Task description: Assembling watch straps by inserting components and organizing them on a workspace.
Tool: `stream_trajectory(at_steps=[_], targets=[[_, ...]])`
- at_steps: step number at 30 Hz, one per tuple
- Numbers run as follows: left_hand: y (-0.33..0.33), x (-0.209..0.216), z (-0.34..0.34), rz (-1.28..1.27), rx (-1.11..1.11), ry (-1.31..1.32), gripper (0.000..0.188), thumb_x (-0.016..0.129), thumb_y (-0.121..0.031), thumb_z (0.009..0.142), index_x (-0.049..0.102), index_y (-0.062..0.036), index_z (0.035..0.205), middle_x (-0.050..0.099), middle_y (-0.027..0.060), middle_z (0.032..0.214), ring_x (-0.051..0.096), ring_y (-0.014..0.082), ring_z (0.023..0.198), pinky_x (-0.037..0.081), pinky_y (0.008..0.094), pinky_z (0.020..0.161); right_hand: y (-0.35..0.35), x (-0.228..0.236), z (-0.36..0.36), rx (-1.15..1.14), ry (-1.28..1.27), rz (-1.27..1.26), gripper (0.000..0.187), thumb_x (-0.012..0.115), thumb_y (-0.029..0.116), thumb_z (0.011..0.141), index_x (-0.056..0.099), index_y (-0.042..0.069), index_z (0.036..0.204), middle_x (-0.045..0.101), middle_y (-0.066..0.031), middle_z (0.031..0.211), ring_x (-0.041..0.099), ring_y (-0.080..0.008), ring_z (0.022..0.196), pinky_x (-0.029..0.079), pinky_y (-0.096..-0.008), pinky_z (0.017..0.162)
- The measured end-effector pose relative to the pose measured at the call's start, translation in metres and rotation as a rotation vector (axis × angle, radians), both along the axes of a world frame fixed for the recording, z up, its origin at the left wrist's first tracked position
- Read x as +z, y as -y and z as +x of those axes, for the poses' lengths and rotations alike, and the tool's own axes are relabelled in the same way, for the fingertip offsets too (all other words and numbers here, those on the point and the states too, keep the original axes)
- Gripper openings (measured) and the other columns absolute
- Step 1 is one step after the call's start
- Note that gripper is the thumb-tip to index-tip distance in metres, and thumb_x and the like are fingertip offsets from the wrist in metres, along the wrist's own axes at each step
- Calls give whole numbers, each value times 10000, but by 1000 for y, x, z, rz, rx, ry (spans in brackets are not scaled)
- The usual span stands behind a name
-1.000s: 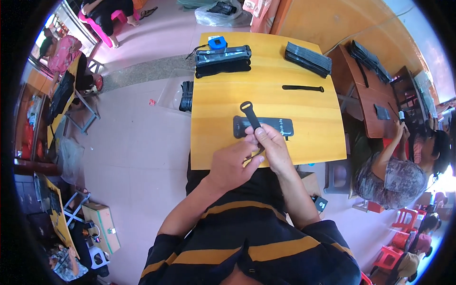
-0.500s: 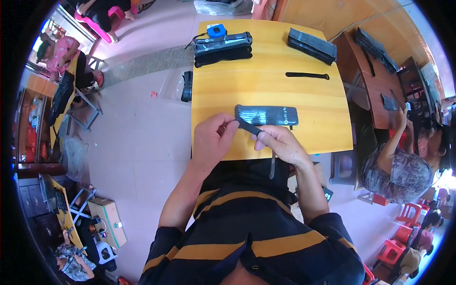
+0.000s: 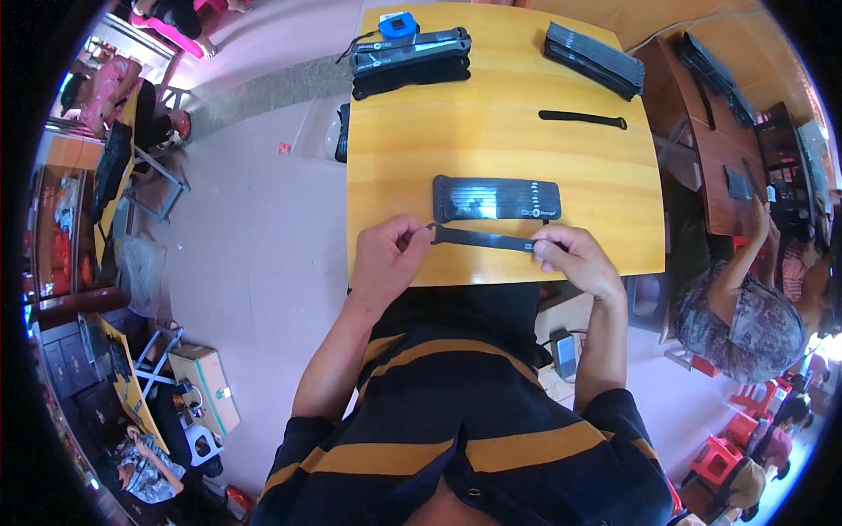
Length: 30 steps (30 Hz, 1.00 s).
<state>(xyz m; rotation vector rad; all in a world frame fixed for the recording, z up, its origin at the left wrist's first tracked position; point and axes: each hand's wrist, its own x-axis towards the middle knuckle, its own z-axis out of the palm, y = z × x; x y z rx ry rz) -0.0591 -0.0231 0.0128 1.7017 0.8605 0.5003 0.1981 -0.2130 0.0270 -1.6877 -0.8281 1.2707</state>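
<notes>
Between my two hands a black strap (image 3: 482, 238) is stretched out flat, just above the near edge of the yellow table. My left hand (image 3: 390, 259) pinches its left end, which has a small loop. My right hand (image 3: 574, 259) grips the other end between thumb and fingers. Right behind the strap lies a neat row of black straps (image 3: 491, 199), side by side in a flat pack with white print at its right end. Farther back, toward the right, a single black strap (image 3: 583, 119) lies alone on the table.
At the table's (image 3: 421, 149) far left, stacked strap bundles (image 3: 410, 66) lie by a blue tape measure (image 3: 398, 26). Another strap stack (image 3: 595, 60) sits far right. A clear bin (image 3: 317, 131) stands left of the table. A person (image 3: 745, 316) works at a brown table (image 3: 719, 167) on the right.
My right hand has moved right, drawing the strap out straight; before, it was bunched between my hands with an end hanging down. My left hand keeps its pinch. The view has shifted slightly.
</notes>
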Motion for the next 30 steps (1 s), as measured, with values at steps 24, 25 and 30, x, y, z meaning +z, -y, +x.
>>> stream_trajectory(at_steps=[24,25,30], targets=[[-8,-17,30,268,-38,-317,136,717,-119,937,713,0,872,628,103,624,563,145,529,460,305,528,-3,-28,34,-222,245,-29,167,687,138,999,687,-17,936,591,3,705,518,-83,672,448,-268,621],[-9,-16,31,265,-38,-320,136,717,-119,937,713,0,872,628,103,624,563,145,529,460,305,528,-2,-29,36,-200,245,-37,160,680,137,1009,692,-15,958,594,10,724,524,-74,677,454,-248,627],[-12,-12,34,230,-38,-365,154,684,-170,914,694,-51,818,660,174,698,660,372,633,512,432,578,-3,-32,36,-183,242,-63,157,672,137,1021,694,-11,973,590,21,736,520,-62,672,452,-226,625]])
